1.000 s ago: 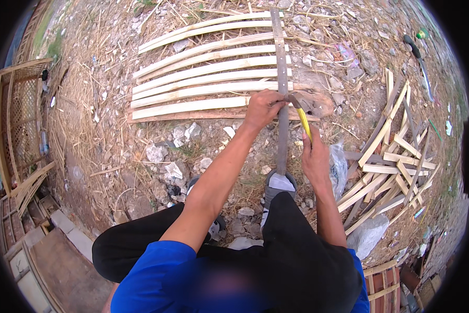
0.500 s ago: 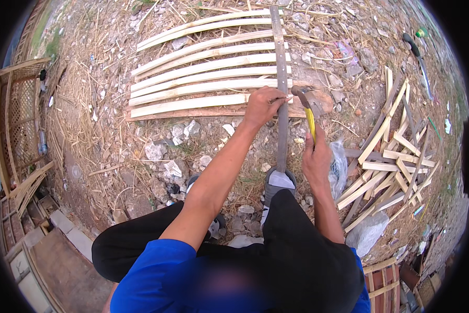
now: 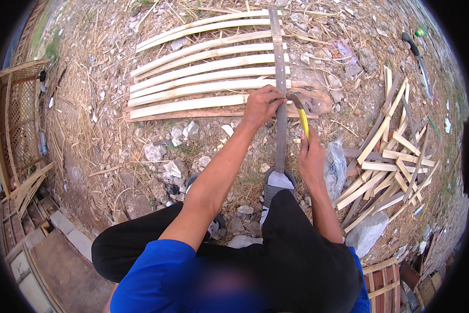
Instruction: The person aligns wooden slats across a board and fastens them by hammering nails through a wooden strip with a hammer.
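Stony, straw-littered ground (image 3: 109, 151) is spread with a row of pale slats (image 3: 206, 67), crossed near their right ends by a long dark strip (image 3: 281, 135), whose near end is met by a grey shoe (image 3: 273, 197). Loose sticks (image 3: 391, 167) are heaped at right. The nearest slats are underlain by a reddish-brown plank (image 3: 318, 99). The strip is touched by the left hand (image 3: 263, 107), its fingers pinched together; whether anything small is held between them cannot be told. A yellow-handled hammer (image 3: 303, 122) is gripped in the right hand (image 3: 311, 161), fingers clamped on the handle, its head placed just right of the strip, close beside the left fingertips.
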{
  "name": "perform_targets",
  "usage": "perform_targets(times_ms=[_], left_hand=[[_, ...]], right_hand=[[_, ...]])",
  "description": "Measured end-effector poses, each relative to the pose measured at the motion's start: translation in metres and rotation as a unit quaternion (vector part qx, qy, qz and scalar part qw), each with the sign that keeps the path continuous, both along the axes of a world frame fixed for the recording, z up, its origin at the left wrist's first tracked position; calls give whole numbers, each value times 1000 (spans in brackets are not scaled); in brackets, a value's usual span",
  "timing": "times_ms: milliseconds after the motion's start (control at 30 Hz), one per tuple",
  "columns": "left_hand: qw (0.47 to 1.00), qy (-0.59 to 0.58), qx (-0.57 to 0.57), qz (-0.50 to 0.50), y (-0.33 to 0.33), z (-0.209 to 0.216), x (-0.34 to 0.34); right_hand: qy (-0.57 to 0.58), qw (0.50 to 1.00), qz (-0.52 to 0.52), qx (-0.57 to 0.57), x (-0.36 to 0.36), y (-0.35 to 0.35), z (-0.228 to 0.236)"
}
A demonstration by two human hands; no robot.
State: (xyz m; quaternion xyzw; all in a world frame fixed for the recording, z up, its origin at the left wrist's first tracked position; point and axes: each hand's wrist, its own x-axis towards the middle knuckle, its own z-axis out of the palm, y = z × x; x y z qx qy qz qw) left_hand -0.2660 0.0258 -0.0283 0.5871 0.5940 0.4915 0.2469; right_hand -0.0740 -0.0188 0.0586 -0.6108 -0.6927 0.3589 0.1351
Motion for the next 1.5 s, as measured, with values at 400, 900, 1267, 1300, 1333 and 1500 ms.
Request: perform_targets(times_ms=[400, 900, 1267, 1300, 1333, 1500], left_hand=[[1000, -14, -18, 2, 3, -5, 1], [1000, -5, 2, 11, 7, -2, 7], [1000, -3, -4, 14, 7, -7, 10], [1000, 1, -7, 16, 7, -8, 9], [1000, 5, -10, 19, 7, -9, 8], [1000, -8, -3, 14, 9, -8, 15]], right_hand=[[34, 999, -24, 8, 2, -4, -10], [-9, 997, -79, 0, 9, -4, -38], [12, 997, -77, 13, 6, 6, -31], [12, 997, -77, 13, 6, 6, -30], [19, 999, -49, 16, 5, 6, -30], [38, 994, -100, 4, 11, 6, -37]])
